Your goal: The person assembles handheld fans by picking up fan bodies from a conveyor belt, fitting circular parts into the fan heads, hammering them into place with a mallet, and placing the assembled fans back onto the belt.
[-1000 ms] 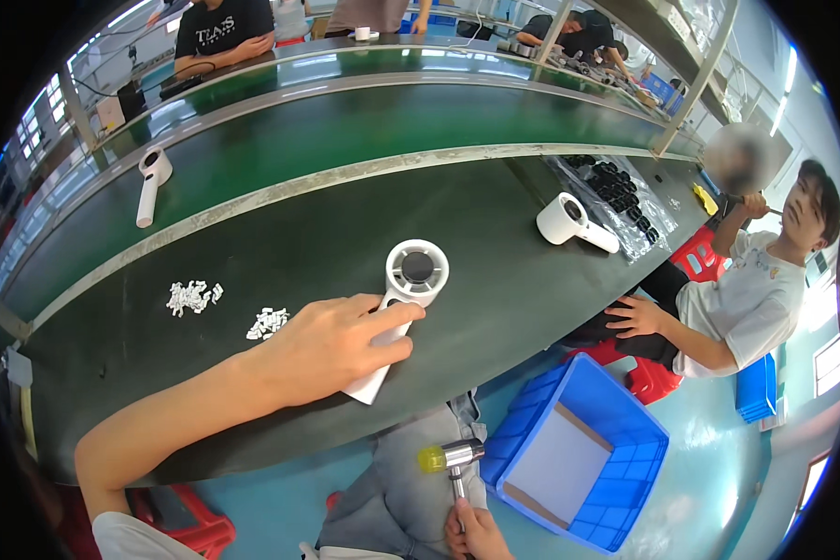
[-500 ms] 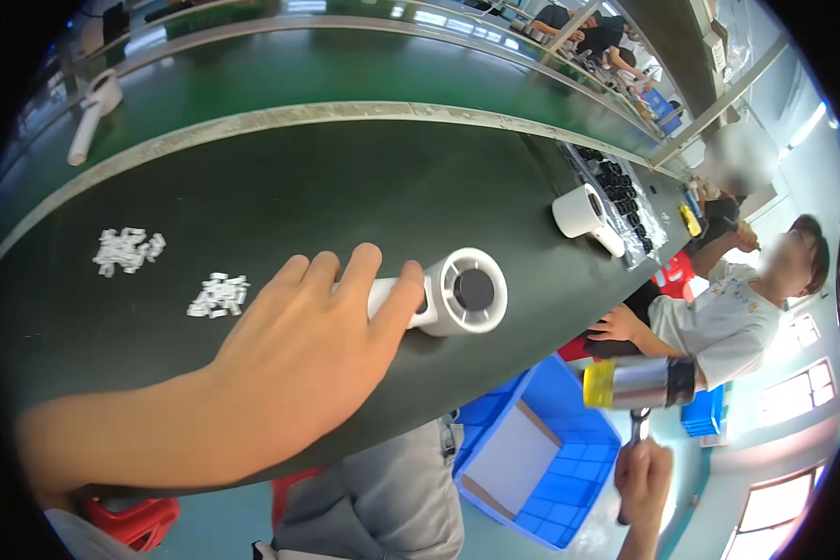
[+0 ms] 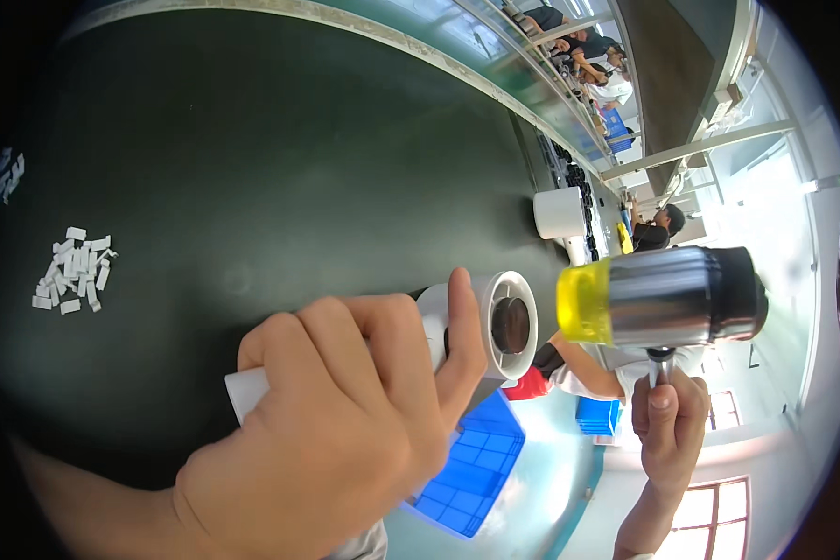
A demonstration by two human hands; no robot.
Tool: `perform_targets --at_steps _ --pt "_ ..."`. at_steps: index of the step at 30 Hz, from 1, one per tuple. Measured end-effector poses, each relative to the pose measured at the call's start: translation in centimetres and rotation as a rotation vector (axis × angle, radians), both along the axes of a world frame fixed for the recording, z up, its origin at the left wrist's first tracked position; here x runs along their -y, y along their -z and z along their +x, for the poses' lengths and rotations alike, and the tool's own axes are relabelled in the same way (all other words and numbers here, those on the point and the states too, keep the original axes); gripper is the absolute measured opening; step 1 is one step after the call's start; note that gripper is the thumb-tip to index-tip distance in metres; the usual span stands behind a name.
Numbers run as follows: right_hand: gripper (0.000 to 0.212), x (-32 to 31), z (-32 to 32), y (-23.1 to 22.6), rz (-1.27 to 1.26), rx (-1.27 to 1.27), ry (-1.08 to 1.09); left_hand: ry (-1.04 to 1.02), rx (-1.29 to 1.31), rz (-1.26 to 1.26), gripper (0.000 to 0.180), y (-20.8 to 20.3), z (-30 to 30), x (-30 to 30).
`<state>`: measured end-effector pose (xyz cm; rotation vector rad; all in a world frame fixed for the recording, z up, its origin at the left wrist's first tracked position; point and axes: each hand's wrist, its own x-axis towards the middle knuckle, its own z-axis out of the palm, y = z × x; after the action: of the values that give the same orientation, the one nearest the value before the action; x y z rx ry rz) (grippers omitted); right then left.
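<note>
My left hand (image 3: 345,429) is wrapped round the handle of a white hair-dryer-shaped housing (image 3: 511,280), its thumb side lying along the neck. The round end of the housing faces right and shows a ring with a dark disc in the centre. To the right, my right hand (image 3: 672,425) grips the thin handle of a two-faced mallet (image 3: 663,297). The mallet's head is shiny metal with a yellow face at the left and a black one at the right. It is raised beside the housing, apart from it.
Small white pieces (image 3: 75,271) lie heaped on the dark table (image 3: 280,168), with more at the far left. Another white housing (image 3: 560,215) stands near black parts (image 3: 579,187) at the back right. A blue crate (image 3: 476,462) is below the table's edge. Co-workers sit beyond.
The mallet has risen and come nearer the housing. My left hand has closed further round the handle, and the housing appears lifted and turned to the right. The view has swung right.
</note>
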<state>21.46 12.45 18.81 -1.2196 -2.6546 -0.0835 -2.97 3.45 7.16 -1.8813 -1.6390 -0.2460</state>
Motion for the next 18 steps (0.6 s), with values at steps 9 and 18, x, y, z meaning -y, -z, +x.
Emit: perform_targets --at_steps 9,18 --pt "0.055 1.1 -1.6 0.2 -0.112 0.125 0.054 -0.039 0.034 -0.039 0.032 -1.0 0.7 0.5" --pt "0.039 0.5 -1.8 0.8 -0.105 0.068 -0.045 -0.073 -0.039 -0.024 0.029 -0.9 1.0 0.2"
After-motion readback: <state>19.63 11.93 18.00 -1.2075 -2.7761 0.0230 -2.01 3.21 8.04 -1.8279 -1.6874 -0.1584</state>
